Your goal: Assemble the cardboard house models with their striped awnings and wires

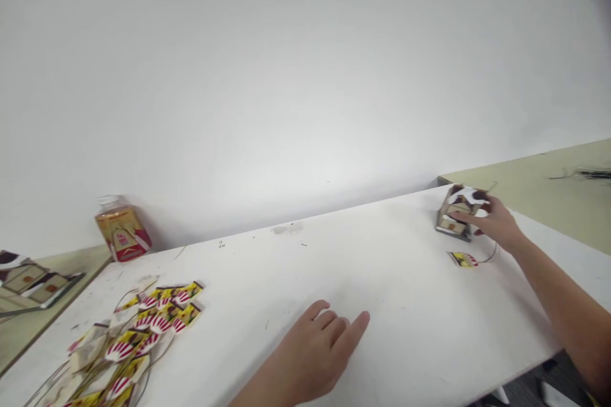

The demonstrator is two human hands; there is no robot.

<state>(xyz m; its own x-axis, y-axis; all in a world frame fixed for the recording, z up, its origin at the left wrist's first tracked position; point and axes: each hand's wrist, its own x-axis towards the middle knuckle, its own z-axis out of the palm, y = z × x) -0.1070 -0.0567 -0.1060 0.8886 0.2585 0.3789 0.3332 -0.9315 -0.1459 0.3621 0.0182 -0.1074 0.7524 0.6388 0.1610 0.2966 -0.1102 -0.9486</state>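
Note:
At the right end of the white table (382, 267), my right hand (494, 222) grips a small model house (451, 219) with a brown-and-white roof. A yellow, red and white tag (464, 259) on a thin cord lies just below that house. My left hand (317, 346) is over the front middle of the table, index finger and thumb apart, the other fingers curled, holding nothing. To its left spreads a pile of similar yellow tags (160, 321) with tangled cords.
A bottle with a red and yellow label (125, 232) stands by the wall at the back left. Another model house (33, 283) sits on a greenish surface at far left. Dark thin strands (592, 173) lie on the greenish surface at right.

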